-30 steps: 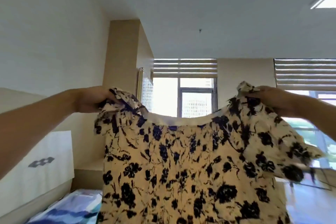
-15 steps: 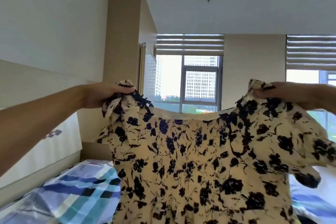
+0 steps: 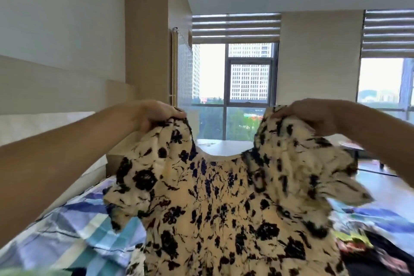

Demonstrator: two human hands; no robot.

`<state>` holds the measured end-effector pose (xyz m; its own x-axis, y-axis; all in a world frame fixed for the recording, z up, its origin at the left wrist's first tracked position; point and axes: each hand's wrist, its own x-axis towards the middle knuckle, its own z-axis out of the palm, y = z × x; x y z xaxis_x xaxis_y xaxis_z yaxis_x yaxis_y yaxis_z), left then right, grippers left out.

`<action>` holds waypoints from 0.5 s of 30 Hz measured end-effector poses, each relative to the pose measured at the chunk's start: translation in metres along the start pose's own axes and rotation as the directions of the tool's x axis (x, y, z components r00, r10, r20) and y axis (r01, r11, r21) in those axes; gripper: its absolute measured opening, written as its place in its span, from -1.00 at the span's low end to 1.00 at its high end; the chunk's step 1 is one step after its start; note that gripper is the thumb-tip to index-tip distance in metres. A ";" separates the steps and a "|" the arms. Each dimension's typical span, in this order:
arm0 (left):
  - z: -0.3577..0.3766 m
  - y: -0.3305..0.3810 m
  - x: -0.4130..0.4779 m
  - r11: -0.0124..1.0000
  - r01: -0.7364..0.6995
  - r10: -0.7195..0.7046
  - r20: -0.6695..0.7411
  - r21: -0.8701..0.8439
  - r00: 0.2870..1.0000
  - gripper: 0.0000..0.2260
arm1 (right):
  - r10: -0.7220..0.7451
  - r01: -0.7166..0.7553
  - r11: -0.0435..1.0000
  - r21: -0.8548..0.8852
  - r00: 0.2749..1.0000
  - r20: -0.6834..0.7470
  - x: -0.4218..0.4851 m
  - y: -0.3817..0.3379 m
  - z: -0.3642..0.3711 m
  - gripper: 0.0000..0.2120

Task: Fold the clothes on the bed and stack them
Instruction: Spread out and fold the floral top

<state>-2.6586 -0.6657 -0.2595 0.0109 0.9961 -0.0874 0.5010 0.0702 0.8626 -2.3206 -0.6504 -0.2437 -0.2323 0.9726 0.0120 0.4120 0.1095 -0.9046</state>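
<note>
A cream dress with a black floral print hangs in the air in front of me, its front facing me and its puffed sleeves drooping to both sides. My left hand grips the dress's left shoulder. My right hand pinches its right shoulder. The neckline sags in a curve between the two hands. The dress's lower part runs out of the frame at the bottom.
Below lies the bed with a blue and white checked sheet. A dark heap of other clothes lies at the lower right. A padded headboard and wall are to the left, windows straight ahead.
The view has tilted downward, so more of the bed shows. Both hands have come closer together, and the neckline sags deeper; the sleeves now flop outward.
</note>
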 end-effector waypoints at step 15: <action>0.046 0.004 -0.014 0.878 -0.476 0.477 0.006 -0.050 0.879 -0.76 | -0.411 0.371 0.904 0.211 0.892 0.191 0.001 -0.049 0.096 -0.68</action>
<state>-2.6174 -0.6817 -0.2780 0.2539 0.9088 0.3312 0.3916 -0.4097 0.8239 -2.4253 -0.6749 -0.2404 -0.5444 0.7830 0.3008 0.1004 0.4168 -0.9034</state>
